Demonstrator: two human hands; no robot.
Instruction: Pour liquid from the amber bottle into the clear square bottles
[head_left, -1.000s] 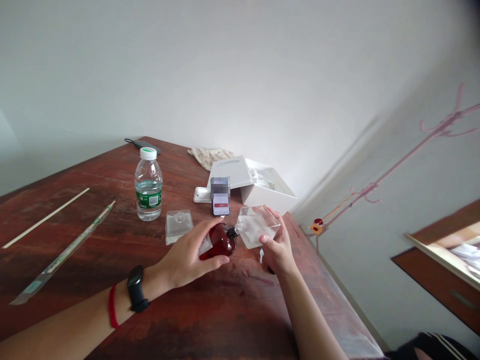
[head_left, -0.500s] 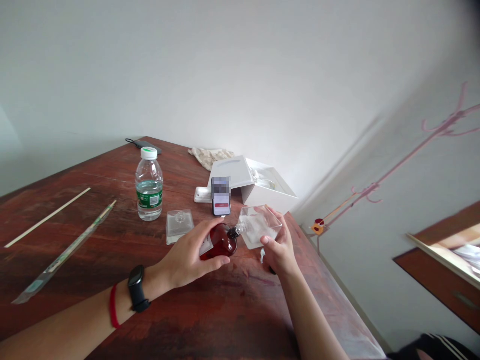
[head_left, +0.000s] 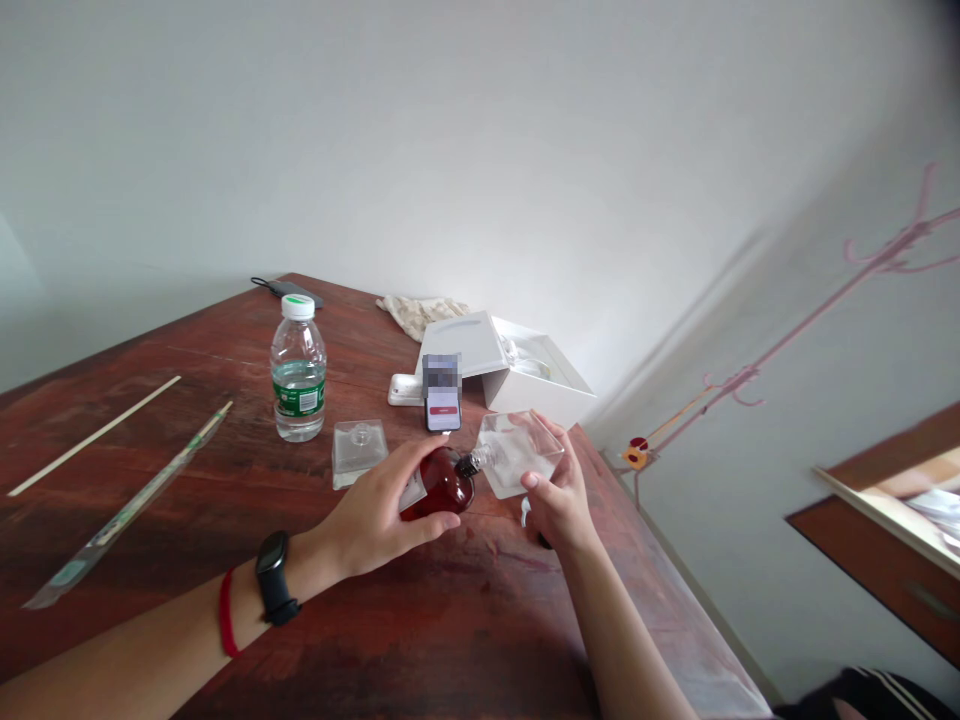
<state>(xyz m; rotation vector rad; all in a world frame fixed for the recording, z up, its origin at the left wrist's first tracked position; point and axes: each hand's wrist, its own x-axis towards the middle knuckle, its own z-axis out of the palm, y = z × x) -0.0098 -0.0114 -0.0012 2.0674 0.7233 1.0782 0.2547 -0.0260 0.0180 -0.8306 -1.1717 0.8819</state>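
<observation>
My left hand [head_left: 386,510] is wrapped round a bottle of dark red liquid [head_left: 444,482], tipped on its side with its black threaded neck toward the right. My right hand [head_left: 561,498] grips a clear square glass bottle [head_left: 519,455], tilted so that its short neck meets the neck of the red bottle. Whether liquid passes between the two cannot be made out. Left of them a second clear square glass bottle [head_left: 359,455] stands on the table. A small whitish piece [head_left: 525,512] and a dark round thing [head_left: 545,541] lie by my right hand, partly hidden.
Behind my hands a phone [head_left: 442,393] leans near a white box [head_left: 536,370] and a white case [head_left: 405,390]. A water bottle [head_left: 298,370] stands to the left, beside a wrapped chopstick packet [head_left: 142,500] and a thin stick [head_left: 94,436]. The wooden table's [head_left: 450,640] edge runs along the right.
</observation>
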